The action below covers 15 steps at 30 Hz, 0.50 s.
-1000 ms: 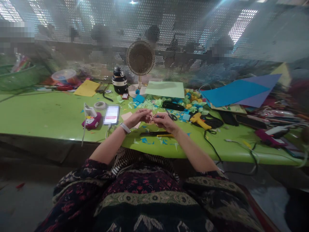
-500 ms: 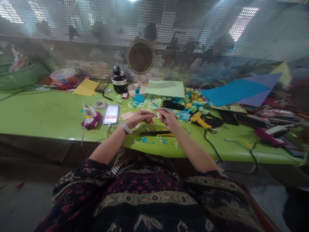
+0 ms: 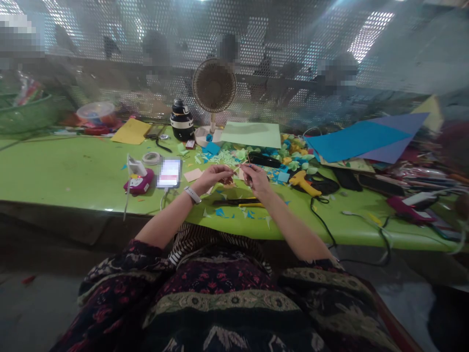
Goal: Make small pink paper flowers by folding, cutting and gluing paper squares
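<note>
My left hand (image 3: 213, 176) and my right hand (image 3: 256, 177) are raised just above the green table (image 3: 73, 171), close together. Both pinch with their fingertips a small, thin pale piece (image 3: 239, 169) held between them; it is too small to name. A white band sits on my left wrist. Under my hands lie a black-and-yellow cutter (image 3: 240, 202) and blue paper scraps (image 3: 220, 212). A peach paper square (image 3: 193, 174) lies just left of my left hand.
A phone (image 3: 169, 173) and a pink tape dispenser (image 3: 137, 182) lie left. A small fan (image 3: 213, 93), a black jar (image 3: 181, 122), green paper (image 3: 252, 135) and coloured scraps stand behind. A yellow glue gun (image 3: 302, 182) with its cord and blue sheets (image 3: 359, 139) lie right.
My hands have lifted a little and drawn slightly apart; the right hand moved up and to the right while both kept pinching the small piece.
</note>
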### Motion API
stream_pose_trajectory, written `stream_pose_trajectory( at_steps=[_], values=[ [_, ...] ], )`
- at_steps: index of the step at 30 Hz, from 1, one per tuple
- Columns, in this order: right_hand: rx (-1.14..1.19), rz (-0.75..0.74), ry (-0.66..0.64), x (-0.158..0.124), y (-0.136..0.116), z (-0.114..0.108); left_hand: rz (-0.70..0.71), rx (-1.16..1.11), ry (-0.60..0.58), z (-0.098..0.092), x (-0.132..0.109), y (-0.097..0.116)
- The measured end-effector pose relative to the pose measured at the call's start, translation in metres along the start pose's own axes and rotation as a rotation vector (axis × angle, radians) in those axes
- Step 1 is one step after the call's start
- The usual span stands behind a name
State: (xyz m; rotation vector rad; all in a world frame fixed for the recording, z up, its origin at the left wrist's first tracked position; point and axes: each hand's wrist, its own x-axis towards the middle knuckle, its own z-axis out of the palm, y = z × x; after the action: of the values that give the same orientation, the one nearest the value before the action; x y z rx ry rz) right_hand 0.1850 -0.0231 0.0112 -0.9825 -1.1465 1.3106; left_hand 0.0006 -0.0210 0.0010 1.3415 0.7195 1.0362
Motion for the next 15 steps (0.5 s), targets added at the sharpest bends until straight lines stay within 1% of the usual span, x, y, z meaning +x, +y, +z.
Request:
stream_pose_trajectory(
  at_steps=[4,7,10,12,15],
  values=[
    [0.017,-0.001,0.018,-0.0010,-0.0004,0.0013,-0.006,-0.023,0.048,0.0016,0.0002,0.0022],
    [-0.016,-0.020,0.030,0.0007,0.0020,0.0008,-0.016,-0.058,0.099,0.0030,0.0009,0.0030],
    [-0.065,-0.046,0.028,0.0027,0.0043,-0.0003,-0.019,-0.069,0.119,0.0039,0.0009,0.0036],
    [-0.110,-0.070,0.008,0.0025,0.0044,-0.0010,-0.007,-0.069,0.119,0.0040,0.0004,0.0040],
    [-0.207,-0.120,-0.072,-0.0006,0.0030,-0.0015,0.026,-0.065,0.110,0.0037,-0.0002,0.0049]
  ],
)
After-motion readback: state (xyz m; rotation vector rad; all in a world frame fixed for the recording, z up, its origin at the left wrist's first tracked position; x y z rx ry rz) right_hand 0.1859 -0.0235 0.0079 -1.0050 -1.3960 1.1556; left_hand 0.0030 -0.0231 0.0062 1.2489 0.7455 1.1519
